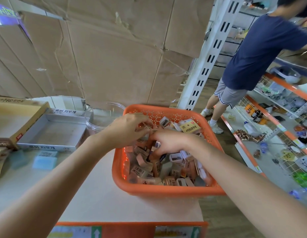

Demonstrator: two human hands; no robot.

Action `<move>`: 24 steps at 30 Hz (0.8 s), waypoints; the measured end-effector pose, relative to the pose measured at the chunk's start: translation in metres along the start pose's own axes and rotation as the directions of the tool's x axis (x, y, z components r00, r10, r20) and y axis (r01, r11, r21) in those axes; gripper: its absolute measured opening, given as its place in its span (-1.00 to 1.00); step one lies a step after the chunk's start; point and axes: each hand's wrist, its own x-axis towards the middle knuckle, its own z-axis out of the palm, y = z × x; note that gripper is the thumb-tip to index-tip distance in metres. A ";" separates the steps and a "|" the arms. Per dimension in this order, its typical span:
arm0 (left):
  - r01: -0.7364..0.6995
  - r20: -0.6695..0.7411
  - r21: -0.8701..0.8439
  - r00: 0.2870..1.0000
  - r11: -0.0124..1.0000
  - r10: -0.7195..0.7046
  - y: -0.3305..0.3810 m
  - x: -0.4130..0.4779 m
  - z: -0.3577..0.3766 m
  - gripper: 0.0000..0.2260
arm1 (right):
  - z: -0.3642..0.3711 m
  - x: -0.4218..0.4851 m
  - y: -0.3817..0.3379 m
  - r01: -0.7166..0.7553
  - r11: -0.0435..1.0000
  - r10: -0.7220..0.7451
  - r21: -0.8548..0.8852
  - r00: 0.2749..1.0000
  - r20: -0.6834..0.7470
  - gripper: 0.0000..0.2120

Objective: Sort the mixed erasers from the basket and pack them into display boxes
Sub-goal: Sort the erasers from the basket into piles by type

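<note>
Now, reaching with both bare hands into the orange perforated plastic basket (166, 188), set on the pale laminate tabletop (97, 194) and heaped with mixed small erasers in printed paper sleeves (144, 170). Left hand (128, 129) over the far left of the heap, fingers curled and pinching a few of those erasers. Right hand (171, 143) just beside it, fingers bent down among the erasers, fingertips hidden, so cannot tell whether gripping any. Left of the basket, a shallow silver-grey cardboard display box (51, 133) with Korean lettering, just beside a tan cardboard display box (17, 117). Nearer, pale blue rectangular eraser blocks (44, 162). Behind, a clear round plastic tub (104, 115). At right, a person in a navy T-shirt and grey shorts (260, 52) beside orange-framed wire shelves (290, 86).
</note>
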 end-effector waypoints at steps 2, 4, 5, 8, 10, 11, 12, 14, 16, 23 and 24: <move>-0.004 0.001 0.001 1.000 1.000 0.004 0.000 0.000 0.000 -0.77 | -0.001 -0.001 0.000 0.004 1.000 -0.004 0.023 1.000 0.002 -0.68; -0.007 -0.003 0.000 1.000 1.000 0.007 0.001 0.000 0.000 -0.76 | -0.002 0.000 0.001 -0.014 0.998 0.013 0.067 1.000 0.010 -0.67; -0.008 -0.007 -0.002 1.000 1.000 0.008 0.001 0.000 0.000 -0.76 | -0.003 0.000 0.001 -0.021 0.996 0.020 0.086 1.000 0.014 -0.67; -0.007 -0.010 -0.004 1.000 1.000 0.007 0.000 -0.001 0.000 -0.76 | -0.001 -0.001 0.001 -0.027 0.994 0.026 0.110 1.000 0.007 -0.68; -0.005 -0.004 -0.003 1.000 1.000 0.005 0.000 -0.001 0.000 -0.76 | 0.001 -0.001 0.000 -0.025 0.996 0.026 0.086 1.000 -0.010 -0.70; -0.005 0.000 -0.003 1.000 1.000 0.005 0.000 -0.001 0.000 -0.76 | 0.001 -0.002 0.000 -0.024 0.997 0.025 0.069 1.000 -0.018 -0.73; -0.006 0.005 -0.002 1.000 1.000 0.006 0.000 -0.001 0.000 -0.76 | 0.001 -0.003 -0.001 -0.020 0.998 0.022 0.058 0.999 -0.026 -0.73; -0.011 0.011 -0.001 1.000 1.000 0.011 0.001 -0.001 0.000 -0.76 | 0.001 -0.005 -0.002 -0.008 0.998 0.011 0.059 0.999 -0.046 -0.72; -0.015 0.011 -0.010 1.000 1.000 0.015 0.001 -0.001 -0.001 -0.75 | 0.001 -0.009 -0.002 0.007 0.997 0.000 0.074 0.996 -0.089 -0.72; -0.003 0.035 -0.014 0.999 1.000 0.004 0.000 0.000 -0.002 -0.75 | -0.007 -0.029 0.006 -0.009 0.981 0.057 0.194 0.969 -0.239 -0.64; -0.005 0.040 -0.014 0.999 1.000 0.005 0.000 -0.001 -0.002 -0.76 | -0.008 -0.033 0.008 -0.012 0.974 0.072 0.226 0.962 -0.262 -0.64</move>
